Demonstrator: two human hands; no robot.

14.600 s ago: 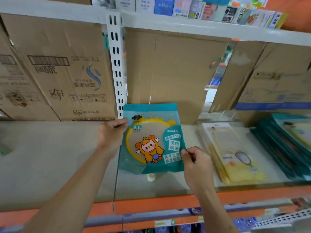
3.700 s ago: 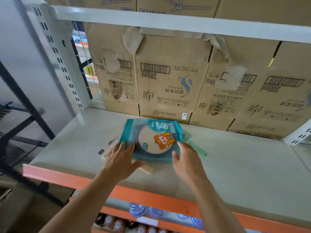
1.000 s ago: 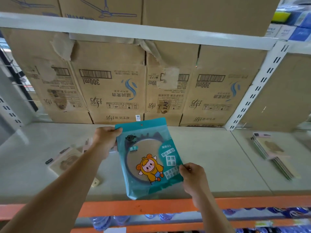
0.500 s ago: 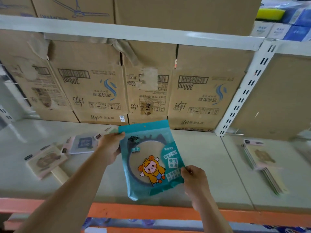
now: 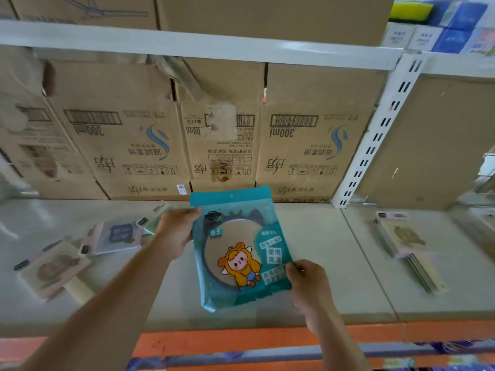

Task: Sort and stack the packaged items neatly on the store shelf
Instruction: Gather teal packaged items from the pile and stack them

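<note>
The left hand (image 5: 175, 234) and right hand (image 5: 308, 285) pinch a teal mirror packet (image 5: 241, 250) over the shelf (image 5: 308, 236), unplaced; loose packets (image 5: 117, 235) lie unsorted left, a neat stack (image 5: 409, 250) right.

- The packet (image 5: 241, 253) is held above the middle of the shelf (image 5: 316, 236), in front of the cardboard boxes (image 5: 134, 145).
- The left hand (image 5: 175, 234) grips the packet's upper left edge; the right hand (image 5: 308, 285) pinches its lower right edge.
- The cardboard boxes stand in a row along the back of the shelf, under the upper shelf (image 5: 201, 46).
- Loose packets (image 5: 117, 235) lie on the shelf, left of the left hand.
- A stack of packets (image 5: 409, 253) lies on the shelf at the far right, right of the upright post (image 5: 375, 135).
</note>
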